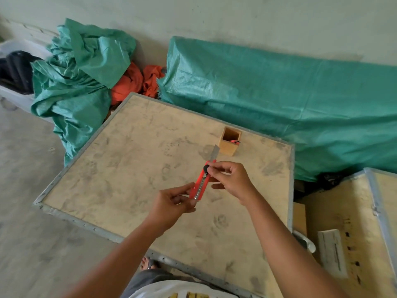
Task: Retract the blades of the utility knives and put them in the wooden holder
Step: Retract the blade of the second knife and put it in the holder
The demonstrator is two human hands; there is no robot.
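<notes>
A red utility knife [202,182] is held above the plywood crate top [133,168], its grey blade [215,153] still extended and pointing toward the wooden holder [229,141]. My left hand [176,202] pinches the knife's rear end. My right hand [233,180] grips the front of the handle, thumb and finger at the black slider knob [206,168]. The square wooden holder stands upright just beyond the blade tip, with another red knife [234,141] showing inside it.
Green tarps lie bundled at the left [81,67] and draped at the back right [279,100], with orange cloth [137,82] between them. A second crate [352,222] stands to the right. A sandalled foot [148,263] shows below the near crate edge.
</notes>
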